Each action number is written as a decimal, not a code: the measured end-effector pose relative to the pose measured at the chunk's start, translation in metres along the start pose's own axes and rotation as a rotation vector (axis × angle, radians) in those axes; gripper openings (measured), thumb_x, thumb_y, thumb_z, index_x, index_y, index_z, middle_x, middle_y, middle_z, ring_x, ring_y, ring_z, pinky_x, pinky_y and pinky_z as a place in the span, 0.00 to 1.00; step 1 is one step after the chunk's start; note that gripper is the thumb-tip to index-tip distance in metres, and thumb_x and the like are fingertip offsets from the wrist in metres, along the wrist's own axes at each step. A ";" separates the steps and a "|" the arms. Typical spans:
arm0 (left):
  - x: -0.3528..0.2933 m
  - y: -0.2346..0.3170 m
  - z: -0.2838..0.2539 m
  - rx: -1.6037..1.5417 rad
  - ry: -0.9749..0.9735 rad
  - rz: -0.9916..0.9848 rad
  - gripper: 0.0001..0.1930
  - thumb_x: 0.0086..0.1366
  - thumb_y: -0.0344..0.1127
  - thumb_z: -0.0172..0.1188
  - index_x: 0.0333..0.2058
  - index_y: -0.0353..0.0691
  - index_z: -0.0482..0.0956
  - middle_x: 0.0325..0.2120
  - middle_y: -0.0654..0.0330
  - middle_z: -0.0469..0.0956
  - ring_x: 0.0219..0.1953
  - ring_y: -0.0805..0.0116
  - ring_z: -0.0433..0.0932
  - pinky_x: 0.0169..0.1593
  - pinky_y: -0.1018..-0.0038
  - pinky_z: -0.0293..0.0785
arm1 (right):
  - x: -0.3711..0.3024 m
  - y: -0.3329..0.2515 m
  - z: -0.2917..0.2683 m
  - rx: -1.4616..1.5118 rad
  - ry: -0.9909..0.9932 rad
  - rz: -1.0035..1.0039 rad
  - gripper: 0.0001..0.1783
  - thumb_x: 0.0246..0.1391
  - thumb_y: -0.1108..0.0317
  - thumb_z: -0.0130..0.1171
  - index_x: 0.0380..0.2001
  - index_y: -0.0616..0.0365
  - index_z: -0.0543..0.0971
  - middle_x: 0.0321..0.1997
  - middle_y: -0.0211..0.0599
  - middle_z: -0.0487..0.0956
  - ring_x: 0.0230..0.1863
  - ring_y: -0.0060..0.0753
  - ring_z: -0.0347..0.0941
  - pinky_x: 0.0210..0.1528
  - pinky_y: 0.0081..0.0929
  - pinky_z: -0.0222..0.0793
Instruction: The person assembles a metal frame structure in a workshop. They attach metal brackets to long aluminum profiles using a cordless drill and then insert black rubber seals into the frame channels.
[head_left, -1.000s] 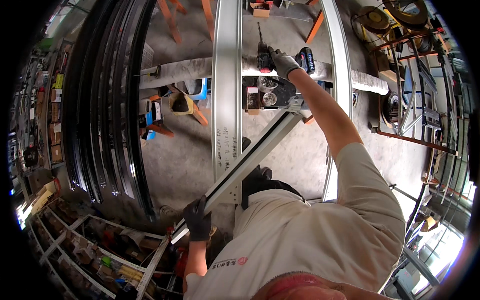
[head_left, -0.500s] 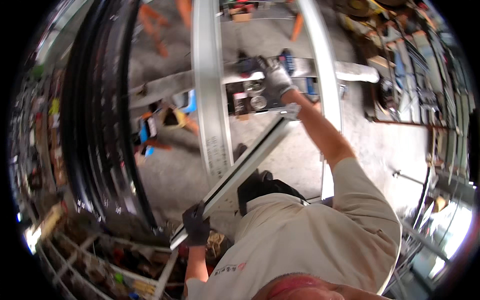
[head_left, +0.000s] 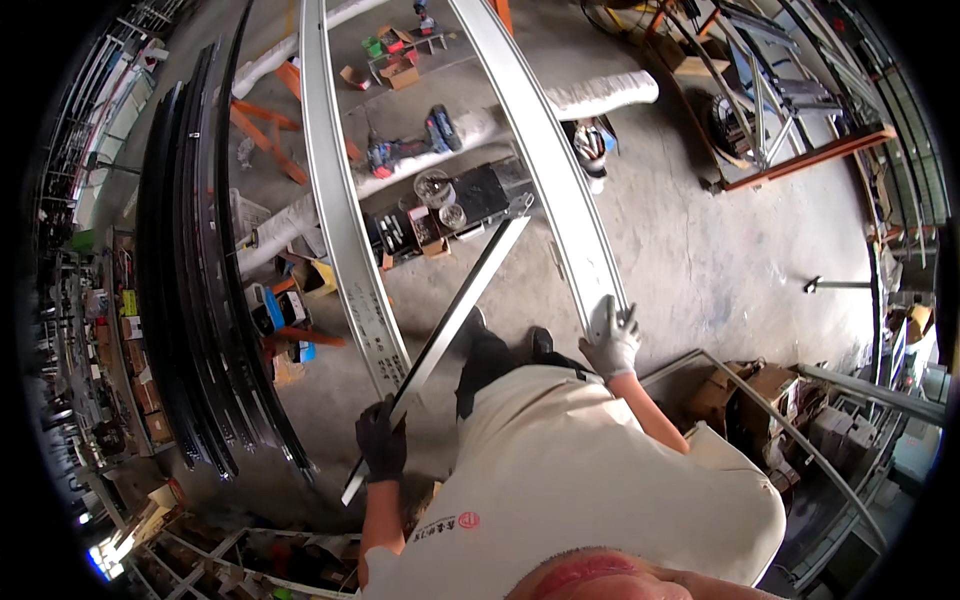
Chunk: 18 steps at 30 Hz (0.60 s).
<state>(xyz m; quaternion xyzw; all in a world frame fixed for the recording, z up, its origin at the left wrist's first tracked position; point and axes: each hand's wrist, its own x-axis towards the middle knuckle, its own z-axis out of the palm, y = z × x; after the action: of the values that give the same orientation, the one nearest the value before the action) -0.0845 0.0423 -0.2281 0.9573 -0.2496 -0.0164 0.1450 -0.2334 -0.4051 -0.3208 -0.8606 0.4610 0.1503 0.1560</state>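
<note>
My left hand [head_left: 382, 440], in a dark glove, is closed round the lower part of a slim white profile [head_left: 455, 312] with a dark strip along it. The profile slants up and away to the right, its far end near the metal-boxed tray of parts. Fingers spread, my right hand [head_left: 612, 345] in a pale grey glove rests on the near end of the right-hand long white metal rail [head_left: 545, 160]. A second long white rail [head_left: 345, 200] runs roughly alongside on the left; the slim profile passes close to its near end.
A wrapped crossbar [head_left: 600, 95] lies under both rails, with cordless drills [head_left: 440, 130] on it. Beneath stands a tool tray [head_left: 480, 195] with tubs of small parts. Black profiles [head_left: 190, 280] lie at left. A rack with an orange base [head_left: 810, 160] stands at far right.
My right hand has come back from beside the drills to the near end of the right rail, its fingers now spread. My left hand keeps hold of the slim profile, now tilted more steeply.
</note>
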 end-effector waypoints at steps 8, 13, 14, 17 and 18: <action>-0.025 0.045 -0.005 -0.010 -0.090 0.130 0.27 0.56 0.31 0.73 0.56 0.48 0.82 0.44 0.50 0.81 0.47 0.49 0.78 0.50 0.57 0.75 | 0.019 0.045 -0.026 0.179 -0.099 -0.075 0.70 0.35 0.46 0.80 0.78 0.33 0.46 0.70 0.65 0.58 0.64 0.78 0.62 0.62 0.61 0.69; -0.038 0.055 -0.017 0.017 -0.141 0.193 0.29 0.54 0.31 0.74 0.56 0.48 0.81 0.44 0.51 0.81 0.47 0.49 0.78 0.50 0.58 0.75 | 0.064 0.111 0.003 0.579 -0.299 -0.260 0.67 0.41 0.48 0.78 0.78 0.36 0.45 0.57 0.61 0.69 0.64 0.65 0.63 0.61 0.54 0.66; -0.044 0.049 -0.017 0.038 -0.138 0.207 0.35 0.47 0.29 0.74 0.58 0.50 0.80 0.44 0.53 0.80 0.47 0.50 0.77 0.51 0.58 0.74 | 0.068 0.120 -0.003 0.768 -0.398 -0.313 0.63 0.45 0.50 0.76 0.78 0.37 0.47 0.49 0.50 0.73 0.61 0.49 0.67 0.53 0.45 0.71; -0.056 0.039 -0.030 0.014 -0.168 0.247 0.35 0.48 0.29 0.74 0.58 0.49 0.80 0.45 0.52 0.80 0.48 0.49 0.77 0.52 0.58 0.74 | 0.068 0.132 -0.030 1.144 -0.677 -0.367 0.53 0.55 0.52 0.67 0.78 0.38 0.49 0.49 0.31 0.75 0.49 0.22 0.74 0.38 0.20 0.71; -0.060 0.040 -0.035 0.032 -0.186 0.215 0.35 0.48 0.27 0.73 0.59 0.49 0.79 0.46 0.51 0.79 0.48 0.48 0.77 0.52 0.57 0.73 | 0.070 0.136 -0.028 1.232 -0.763 -0.322 0.50 0.57 0.51 0.65 0.77 0.40 0.52 0.53 0.30 0.75 0.50 0.24 0.75 0.40 0.21 0.71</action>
<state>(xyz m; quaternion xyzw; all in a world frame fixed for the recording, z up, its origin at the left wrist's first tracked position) -0.1520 0.0475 -0.1855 0.9216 -0.3633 -0.0854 0.1067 -0.3072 -0.5397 -0.3412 -0.5619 0.2438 0.1281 0.7800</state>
